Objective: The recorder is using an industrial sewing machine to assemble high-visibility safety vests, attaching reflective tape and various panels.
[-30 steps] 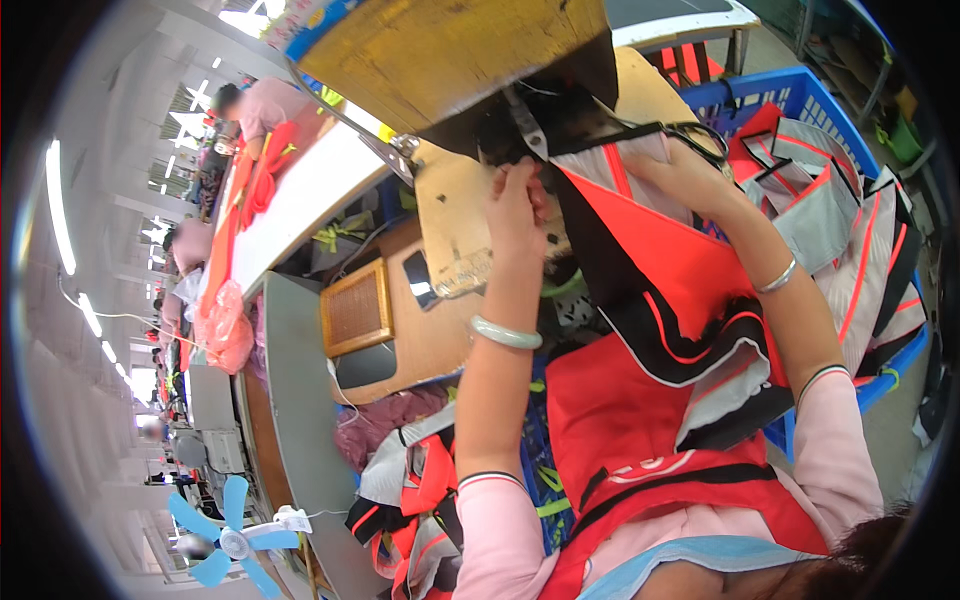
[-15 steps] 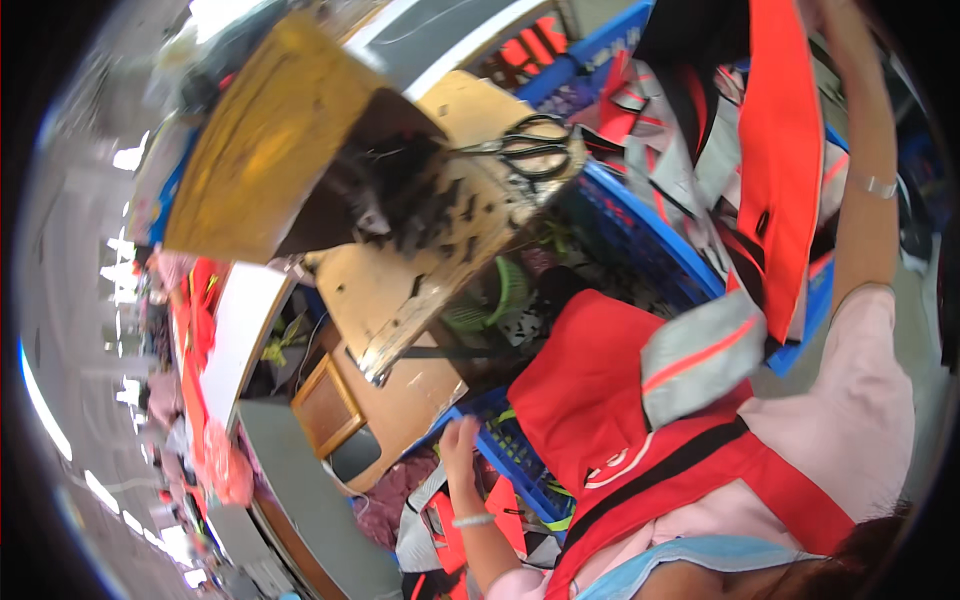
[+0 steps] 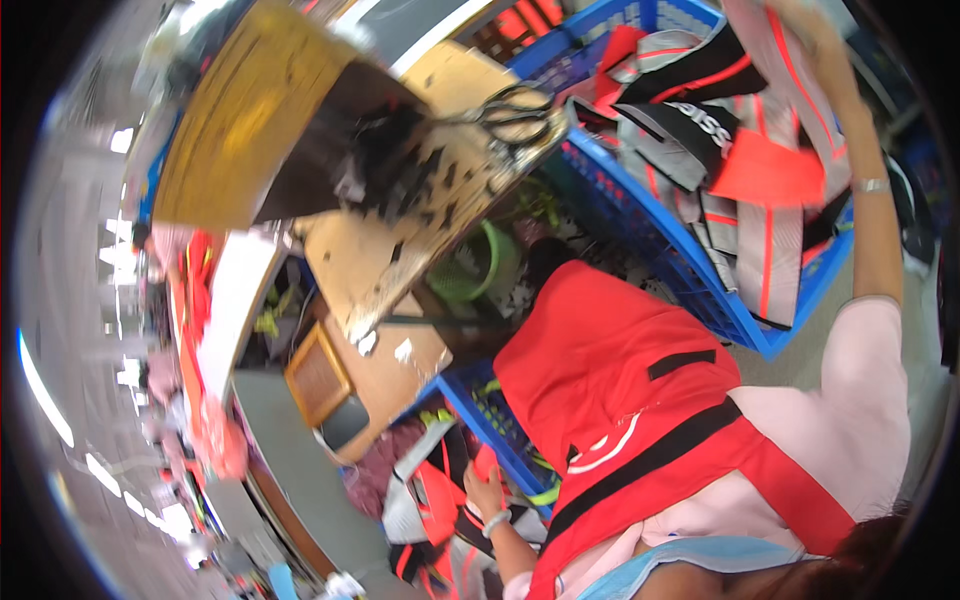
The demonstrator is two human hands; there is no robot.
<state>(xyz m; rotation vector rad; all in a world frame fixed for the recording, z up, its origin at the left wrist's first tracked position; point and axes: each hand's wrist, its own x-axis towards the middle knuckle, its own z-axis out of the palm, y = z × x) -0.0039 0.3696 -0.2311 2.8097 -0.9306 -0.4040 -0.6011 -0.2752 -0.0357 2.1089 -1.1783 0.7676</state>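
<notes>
At the upper right my right hand [image 3: 815, 45], blurred, is closed on the top of a long grey fabric piece [image 3: 785, 75] with an orange-red stripe. The piece hangs down into a blue plastic basket [image 3: 680, 270] full of grey, black and orange-red fabric pieces [image 3: 690, 140]. Low in the view, my left hand [image 3: 484, 492] lies at a second pile of orange-red, grey and black pieces [image 3: 435, 500]. Its fingers look loosely apart and touch the edge of the pile. A red apron [image 3: 620, 350] covers my lap.
Black-handled scissors [image 3: 515, 115] lie on a worn wooden board [image 3: 350, 260] strewn with black scraps. A yellow-brown panel [image 3: 240, 130] stands on it. Below are a green basket [image 3: 480, 265], a second blue basket [image 3: 480, 420] and a wood-framed tray [image 3: 320, 378].
The long piece by my right hand has come down and folded over in the blue basket; its grey side now shows. My left hand has lowered to the other pile. The grey piece has left my lap.
</notes>
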